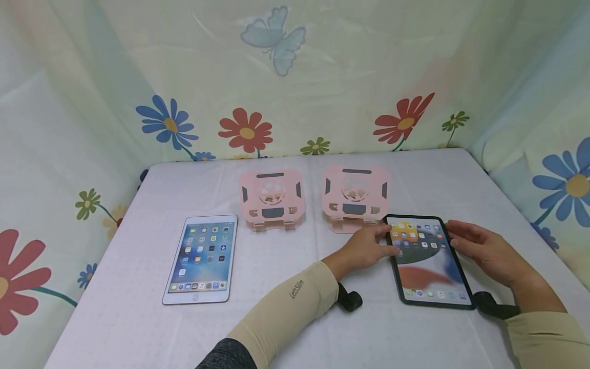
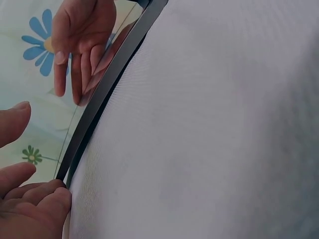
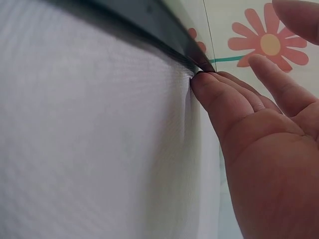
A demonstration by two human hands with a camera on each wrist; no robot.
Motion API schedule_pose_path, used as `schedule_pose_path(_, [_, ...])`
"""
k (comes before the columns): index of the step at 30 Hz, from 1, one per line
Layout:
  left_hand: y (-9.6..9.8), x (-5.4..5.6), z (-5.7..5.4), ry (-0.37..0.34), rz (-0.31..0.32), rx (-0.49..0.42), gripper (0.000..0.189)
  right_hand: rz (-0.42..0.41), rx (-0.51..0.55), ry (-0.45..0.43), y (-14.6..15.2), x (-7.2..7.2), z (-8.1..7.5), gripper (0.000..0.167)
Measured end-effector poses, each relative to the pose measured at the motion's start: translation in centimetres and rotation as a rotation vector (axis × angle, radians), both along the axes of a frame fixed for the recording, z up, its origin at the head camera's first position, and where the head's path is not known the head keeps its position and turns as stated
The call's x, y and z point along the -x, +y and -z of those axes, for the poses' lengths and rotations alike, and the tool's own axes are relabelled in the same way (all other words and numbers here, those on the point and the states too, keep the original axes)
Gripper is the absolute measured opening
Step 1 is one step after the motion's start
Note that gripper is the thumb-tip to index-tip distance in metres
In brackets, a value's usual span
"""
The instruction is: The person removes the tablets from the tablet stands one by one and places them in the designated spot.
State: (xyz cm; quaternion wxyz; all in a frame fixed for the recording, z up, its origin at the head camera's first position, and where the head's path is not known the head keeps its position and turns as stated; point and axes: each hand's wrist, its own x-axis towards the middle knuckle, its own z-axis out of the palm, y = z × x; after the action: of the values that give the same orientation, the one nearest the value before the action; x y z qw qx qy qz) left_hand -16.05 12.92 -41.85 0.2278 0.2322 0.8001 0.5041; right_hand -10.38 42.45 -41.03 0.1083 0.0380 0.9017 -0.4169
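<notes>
A black-rimmed tablet lies on the right part of the white table, its screen lit with app icons. At its upper left edge is my left hand, fingertips touching the rim and thumb apart from the fingers. My right hand is on the opposite side, fingers extended along the upper right edge. In the left wrist view the tablet's dark side runs up from the fingertips, with the right hand beyond it. The right wrist view has fingertips low against the tablet's edge, near the tabletop.
A white tablet with a lit screen lies at the left. Two pink stands with dark grey pads stand side by side at the back middle. Flowered curtains enclose the table on the back and both sides.
</notes>
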Motion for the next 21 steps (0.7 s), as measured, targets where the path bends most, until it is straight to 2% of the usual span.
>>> schedule_pose_path(11, [0.0, -0.04, -0.18, 0.021, 0.024, 0.031, 0.065, 0.003, -0.029, -0.021, 0.22, 0.01, 0.0, 0.075])
schedule_pose_path(17, [-0.06, -0.02, -0.18, 0.039, 0.047, 0.06, 0.067, -0.026, 0.079, -0.012, 0.3, 0.17, 0.2, 0.074])
schedule_pose_path(21, [-0.37, 0.09, -0.19, 0.051, 0.064, 0.065, 0.067, -0.039, 0.073, -0.019, 0.2, 0.28, 0.06, 0.074])
